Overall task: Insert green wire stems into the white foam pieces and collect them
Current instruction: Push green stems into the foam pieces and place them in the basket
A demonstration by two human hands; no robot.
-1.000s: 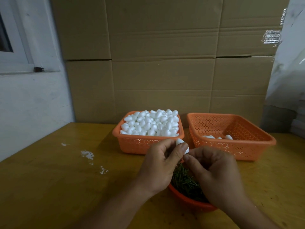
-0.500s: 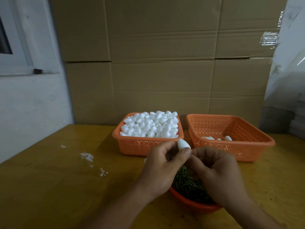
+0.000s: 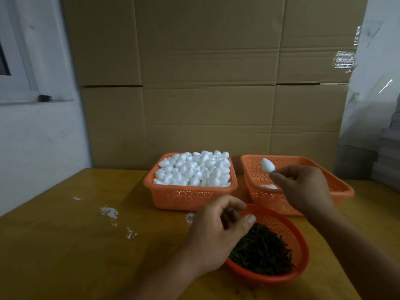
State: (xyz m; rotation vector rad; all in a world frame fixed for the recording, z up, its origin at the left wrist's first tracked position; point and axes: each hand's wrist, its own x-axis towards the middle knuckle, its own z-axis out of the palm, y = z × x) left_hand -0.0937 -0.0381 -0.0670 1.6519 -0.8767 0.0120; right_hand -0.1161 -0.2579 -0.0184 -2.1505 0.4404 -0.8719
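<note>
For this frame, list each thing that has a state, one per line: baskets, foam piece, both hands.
Left orange rectangular plastic basket: heaped full of white foam pieces.
Right orange rectangular plastic basket: nearly empty, a few foam pieces inside.
Round red plastic basket: partly filled with green wire stems.
White egg-shaped foam piece: held up above the right basket.
Right hand: pinching that foam piece from below.
Left hand: holds nothing, fingers loosely curled, over the round basket's edge.

Bare tabletop [image 3: 65,245] left of three baskets [image 3: 190,198]

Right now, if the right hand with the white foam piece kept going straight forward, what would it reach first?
Probably the right orange basket: the right hand holds the foam piece over it, though depth is hard to judge.
</note>
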